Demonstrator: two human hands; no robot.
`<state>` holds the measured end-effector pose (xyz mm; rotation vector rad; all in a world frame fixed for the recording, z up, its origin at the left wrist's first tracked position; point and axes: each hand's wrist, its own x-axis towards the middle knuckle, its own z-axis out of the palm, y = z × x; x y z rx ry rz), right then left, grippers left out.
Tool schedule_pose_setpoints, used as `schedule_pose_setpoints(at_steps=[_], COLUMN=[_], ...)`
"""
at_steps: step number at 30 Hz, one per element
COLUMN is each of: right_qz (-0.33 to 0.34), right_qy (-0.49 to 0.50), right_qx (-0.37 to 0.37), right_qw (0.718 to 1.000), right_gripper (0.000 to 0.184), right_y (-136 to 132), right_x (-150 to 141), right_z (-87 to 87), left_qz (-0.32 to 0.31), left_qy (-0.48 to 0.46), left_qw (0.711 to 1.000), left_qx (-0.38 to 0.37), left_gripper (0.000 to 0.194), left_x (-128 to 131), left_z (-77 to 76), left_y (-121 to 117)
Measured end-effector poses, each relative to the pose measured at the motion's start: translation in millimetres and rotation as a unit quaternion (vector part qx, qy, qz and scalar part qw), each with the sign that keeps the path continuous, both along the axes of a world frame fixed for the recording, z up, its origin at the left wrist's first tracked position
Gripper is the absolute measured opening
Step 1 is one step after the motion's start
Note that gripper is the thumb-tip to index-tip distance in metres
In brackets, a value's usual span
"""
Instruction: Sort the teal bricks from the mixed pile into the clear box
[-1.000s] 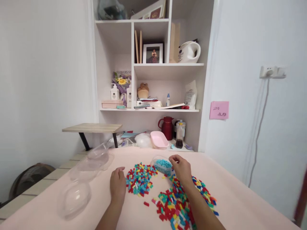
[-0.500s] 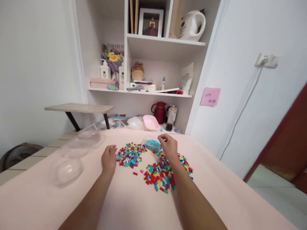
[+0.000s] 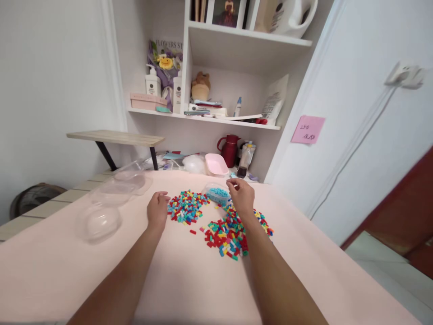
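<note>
My left hand (image 3: 158, 210) rests on its side at the left edge of a pile of small mixed toy bricks (image 3: 188, 206), its fingers loosely bent and apart, with nothing visible in them. My right hand (image 3: 242, 197) hovers just right of a clear plastic container (image 3: 206, 187) that holds light-blue bricks (image 3: 218, 194). Thumb and forefinger are pinched together there; anything between them is too small to make out. Beneath my right wrist and forearm spreads a larger mixed pile of bricks (image 3: 226, 235), partly covered by the arm. A single red brick (image 3: 192, 232) lies between the piles.
Clear empty plastic containers (image 3: 101, 223) stand on the left of the pink tabletop (image 3: 189, 280). At the back are a pink tray (image 3: 216, 165), a red jug (image 3: 230, 150) and a bottle (image 3: 246, 160). A small wooden stand (image 3: 117, 136) rises at the back left.
The camera view has shifted, so the shelves and table sit higher in the picture. Both hands stay at nearly the same places beside the left pile and the blue bricks' container.
</note>
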<state>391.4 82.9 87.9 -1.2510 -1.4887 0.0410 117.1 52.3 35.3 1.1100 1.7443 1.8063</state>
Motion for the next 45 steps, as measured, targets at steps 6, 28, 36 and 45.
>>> schedule_pose_setpoints(at_steps=[6,28,36,45], right_qz=[-0.005,0.271,0.263,0.268], right_qy=[0.011,-0.208,-0.319,-0.341], right_qx=[-0.015,-0.142,-0.175,-0.224], right_qw=[1.0,0.929,0.893,0.873], right_gripper=[0.026,0.018,0.022,0.023], right_y=[5.1,-36.1,-47.6,-40.3], right_x=[6.5,-41.2,-53.9,-56.4], right_z=[-9.5,3.9,5.5,-9.1], left_qz=[-0.008,-0.014,-0.02,-0.025], left_qy=[-0.01,-0.009,-0.01,-0.016], left_qw=[1.0,1.0,1.0,0.999], left_qx=[0.0,0.006,0.006,0.01], left_gripper=[0.023,0.024,0.025,0.024], left_x=[-0.8,-1.6,-2.5,-1.7], left_z=[2.0,-1.0,-2.5,-2.9], left_y=[-1.0,0.1,1.2,1.2])
